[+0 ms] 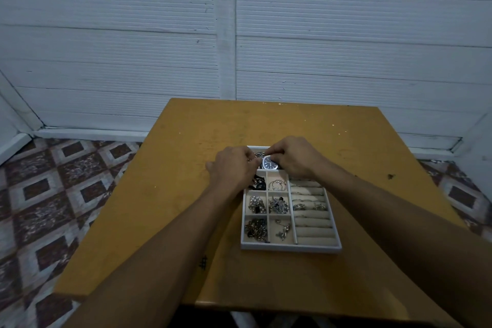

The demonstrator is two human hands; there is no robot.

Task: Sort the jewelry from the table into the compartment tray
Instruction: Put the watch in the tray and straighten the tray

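**Item in hand:** wristwatch (pixel 270 163) with a dark dial, a silver-toned case and a metal bracelet. It sits at the far end of the compartment tray (pixel 290 247), over the long far compartment and between the two hands. Whether it already rests on the lining cannot be told.

**Left hand** (pixel 234 165): the forearm reaches in from the lower left and the knuckles face up. The fingers are curled inward and appear to pinch the bracelet on the dial's left side.

**Right hand** (pixel 295 160): the forearm comes in from the lower right with the wrist slightly raised. The fingers are curled, and thumb and forefinger seem to nip the bracelet beside the case's upper right edge. The fingertips themselves are partly hidden.

**Tray contents, nearer cells:** a black piece (pixel 258 183), silver bangles (pixel 277 184), a pearl piece (pixel 256 204), a silver cluster (pixel 278 205), a dark chain (pixel 257 229) and small silver pieces (pixel 283 230). Rings (pixel 310 206) are seated in the ring rolls (pixel 314 231) on the right.

**Step judged:** seating the watch — likely a late step, since most cells are filled.

**Handling note:** the watch should lie dial up, with the bracelet folded or straightened along the compartment so that no link rides over the divider. Both pinches should hold until the case is supported, and one side should then let go before the other. The wrists should stay high, clear of the cells below.

**Support:** yellow table (pixel 186 128).
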